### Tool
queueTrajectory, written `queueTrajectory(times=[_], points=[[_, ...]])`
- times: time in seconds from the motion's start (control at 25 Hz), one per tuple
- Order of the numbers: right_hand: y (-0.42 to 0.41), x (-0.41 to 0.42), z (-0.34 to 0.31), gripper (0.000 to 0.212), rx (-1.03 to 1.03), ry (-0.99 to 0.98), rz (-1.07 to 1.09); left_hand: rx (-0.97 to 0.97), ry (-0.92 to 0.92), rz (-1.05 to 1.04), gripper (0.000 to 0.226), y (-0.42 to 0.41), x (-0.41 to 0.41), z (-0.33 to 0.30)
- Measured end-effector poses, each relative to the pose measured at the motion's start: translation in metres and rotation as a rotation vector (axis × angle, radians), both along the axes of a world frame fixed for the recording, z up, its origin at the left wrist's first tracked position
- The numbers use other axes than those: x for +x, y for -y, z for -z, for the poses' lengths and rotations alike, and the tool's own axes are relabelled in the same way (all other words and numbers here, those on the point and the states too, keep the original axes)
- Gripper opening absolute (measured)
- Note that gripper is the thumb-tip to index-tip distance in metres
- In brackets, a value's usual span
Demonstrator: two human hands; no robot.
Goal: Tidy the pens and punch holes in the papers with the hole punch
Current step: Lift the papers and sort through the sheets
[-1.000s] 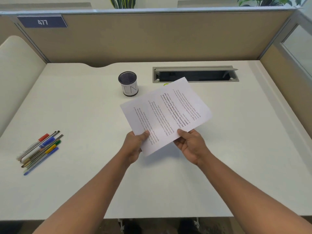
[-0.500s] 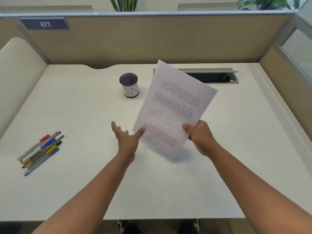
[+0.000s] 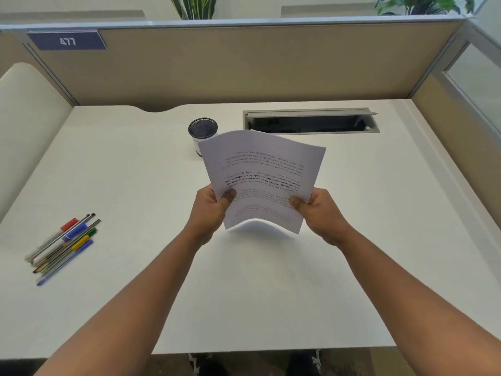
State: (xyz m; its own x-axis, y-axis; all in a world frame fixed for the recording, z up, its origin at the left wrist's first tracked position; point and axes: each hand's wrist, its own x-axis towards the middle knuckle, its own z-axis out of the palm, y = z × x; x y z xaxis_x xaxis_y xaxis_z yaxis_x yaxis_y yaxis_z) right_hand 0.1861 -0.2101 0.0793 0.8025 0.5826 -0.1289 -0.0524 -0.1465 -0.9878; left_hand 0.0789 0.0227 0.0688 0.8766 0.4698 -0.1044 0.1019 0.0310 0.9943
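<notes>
Both hands are raised above the white tabletop (image 3: 271, 280), each gripping the printed papers (image 3: 264, 169). The left hand (image 3: 210, 210) is closed on the left edge of the papers, thumb pressed on the printed face and the fingers hidden behind. The right hand (image 3: 318, 210) is closed on the right edge in the same manner, thumb on the front.

The papers are held clear of the tabletop, tilted up toward the camera, with the printed text upside down as seen from the head view. The lower edge bows upward in the middle and the upper edge curves as well. Whether this is one sheet or several cannot be told.

A dark mesh pen cup (image 3: 203, 132) with a white label stands upright on the tabletop just behind the top left corner of the papers, which covers its lower right part. To its right, a grey cable tray (image 3: 311, 122) is set into the tabletop near the back, its lid raised.

A group of pens (image 3: 65, 246) lies on the left part of the tabletop, well apart from the hands, the pens side by side and slanted. Red, blue, green and yellow parts are visible among them.

A blue number plate (image 3: 66, 40) reading 477 is fixed to the beige partition (image 3: 244, 63) behind the tabletop.
</notes>
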Motion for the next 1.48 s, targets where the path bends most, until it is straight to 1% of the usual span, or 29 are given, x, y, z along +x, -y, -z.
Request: queueTrajectory(times=[0.12, 0.2, 0.36, 0.52, 0.64, 0.76, 0.84, 1.08, 1.16, 1.28, 1.4, 1.48], points=[[-0.005, -0.01, 0.002, 0.031, 0.063, 0.026, 0.083, 0.023, 0.049, -0.073, 0.021, 0.012, 0.001, 0.002], [-0.008, -0.018, 0.006, 0.033, 0.094, -0.001, 0.142, 0.032, 0.066, -0.076, 0.023, 0.02, 0.0, 0.006], [-0.008, -0.031, 0.019, 0.04, -0.02, -0.007, 0.176, 0.038, 0.007, -0.064, 0.03, 0.031, -0.008, 0.019], [-0.01, -0.033, 0.022, 0.034, -0.03, 0.013, 0.184, 0.074, 0.009, -0.055, 0.027, 0.03, -0.01, 0.025], [-0.012, -0.034, 0.027, 0.039, -0.074, -0.006, 0.17, 0.11, -0.012, -0.031, 0.03, 0.034, -0.012, 0.026], [-0.011, -0.029, 0.033, 0.026, -0.106, -0.019, 0.177, 0.168, -0.009, -0.013, 0.034, 0.035, -0.014, 0.026], [-0.011, -0.028, 0.038, 0.02, -0.123, -0.037, 0.162, 0.169, -0.012, -0.012, 0.035, 0.035, -0.014, 0.028], [-0.01, -0.027, 0.045, 0.023, -0.137, -0.054, 0.175, 0.182, -0.033, 0.015, 0.037, 0.034, -0.014, 0.033], [-0.009, -0.027, 0.046, 0.023, -0.158, -0.064, 0.17, 0.168, -0.058, 0.014, 0.039, 0.033, -0.014, 0.032], [-0.005, -0.021, 0.039, 0.026, -0.135, -0.097, 0.145, 0.106, -0.056, 0.023, 0.031, 0.026, -0.013, 0.03], [0.004, -0.009, 0.029, 0.025, -0.016, -0.219, 0.083, -0.066, -0.084, -0.076, 0.022, 0.015, -0.012, 0.025], [0.007, -0.005, 0.024, 0.026, 0.093, -0.35, 0.088, -0.203, -0.087, -0.147, 0.02, 0.011, -0.01, 0.024]])
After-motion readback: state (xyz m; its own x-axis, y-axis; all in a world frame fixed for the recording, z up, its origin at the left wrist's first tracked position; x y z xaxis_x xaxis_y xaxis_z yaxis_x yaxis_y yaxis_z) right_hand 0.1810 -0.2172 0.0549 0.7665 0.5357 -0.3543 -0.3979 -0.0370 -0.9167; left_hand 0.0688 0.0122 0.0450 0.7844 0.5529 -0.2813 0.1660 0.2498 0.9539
